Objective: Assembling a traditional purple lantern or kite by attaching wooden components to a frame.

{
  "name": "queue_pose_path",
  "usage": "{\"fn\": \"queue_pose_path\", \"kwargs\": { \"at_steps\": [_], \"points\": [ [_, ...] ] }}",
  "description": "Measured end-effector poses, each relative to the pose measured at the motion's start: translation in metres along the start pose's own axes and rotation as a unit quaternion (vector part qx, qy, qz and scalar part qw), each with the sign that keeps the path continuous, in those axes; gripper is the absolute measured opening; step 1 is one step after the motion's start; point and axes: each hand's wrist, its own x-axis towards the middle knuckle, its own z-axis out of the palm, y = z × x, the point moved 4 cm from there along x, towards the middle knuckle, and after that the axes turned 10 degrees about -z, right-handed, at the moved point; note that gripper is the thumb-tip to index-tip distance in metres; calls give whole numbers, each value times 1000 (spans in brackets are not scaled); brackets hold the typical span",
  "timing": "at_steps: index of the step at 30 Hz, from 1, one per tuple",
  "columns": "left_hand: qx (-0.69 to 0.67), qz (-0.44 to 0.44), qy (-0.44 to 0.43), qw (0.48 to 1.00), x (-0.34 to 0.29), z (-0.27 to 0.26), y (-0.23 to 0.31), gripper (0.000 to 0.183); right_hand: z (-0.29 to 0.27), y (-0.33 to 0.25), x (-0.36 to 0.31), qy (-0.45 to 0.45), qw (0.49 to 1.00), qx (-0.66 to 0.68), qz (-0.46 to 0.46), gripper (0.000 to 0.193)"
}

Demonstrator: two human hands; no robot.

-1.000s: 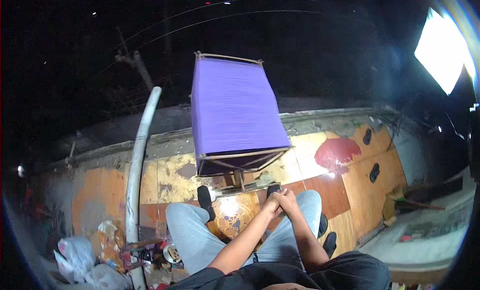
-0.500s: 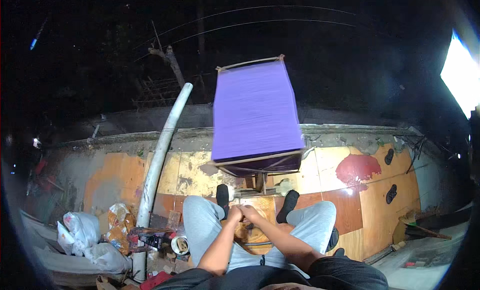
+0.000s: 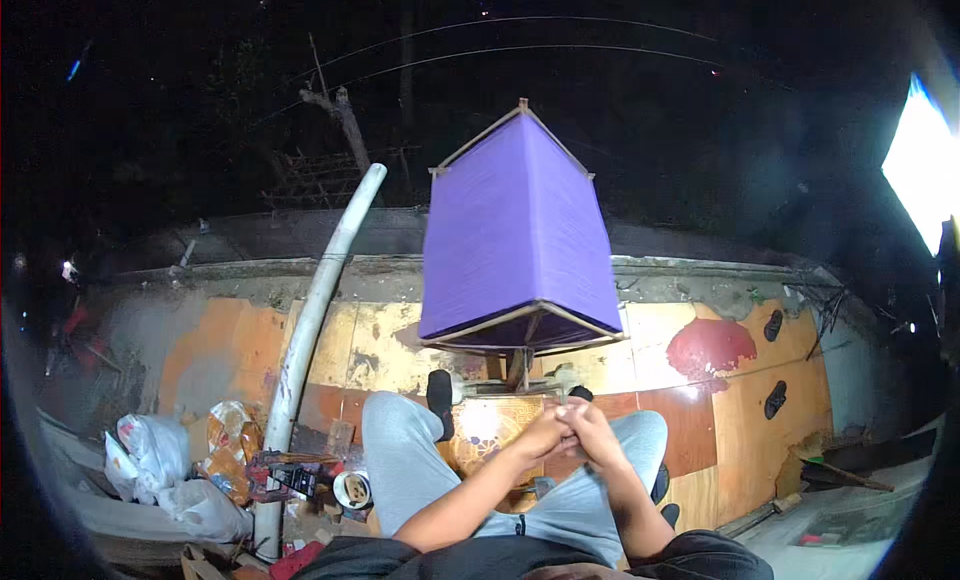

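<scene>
A large four-sided frame of wooden sticks [image 3: 480,332] wound with purple thread [image 3: 480,220] stands in front of me on a wooden support. My left hand [image 3: 545,433] and my right hand [image 3: 594,435] are brought together over my right thigh. Their fingers are closed and pressed against each other. Whatever they may hold between them is too small or hidden to make out. Both hands are apart from the frame, on the near side of it. Below and left of them lies a patterned tan board [image 3: 490,430] between my legs.
A pale pole [image 3: 325,280] slants up on the left. Near its foot are white plastic bags [image 3: 165,455], an orange bag [image 3: 232,440] and a round container [image 3: 353,490]. Dark sandals [image 3: 775,400] lie on the right floor boards [image 3: 745,430]. A bright light [image 3: 920,165] shines far right.
The purple-wound frame has turned, so a corner edge now faces me instead of one flat side. My joined hands have moved right, from between my knees to over my right thigh.
</scene>
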Motion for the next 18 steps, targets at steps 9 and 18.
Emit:
{"fn": "queue_pose_path", "kwargs": {
  "at_steps": [9, 18],
  "points": [
    [1, -99, 53, 994, 151, -46, -97, 21, -81, 119, 77, 219, 969, -104, 48, 28],
    [146, -113, 258, 948, 112, -230, -115, 30, 63, 190, 118, -27, 991, -23, 131, 41]
  ]
}}
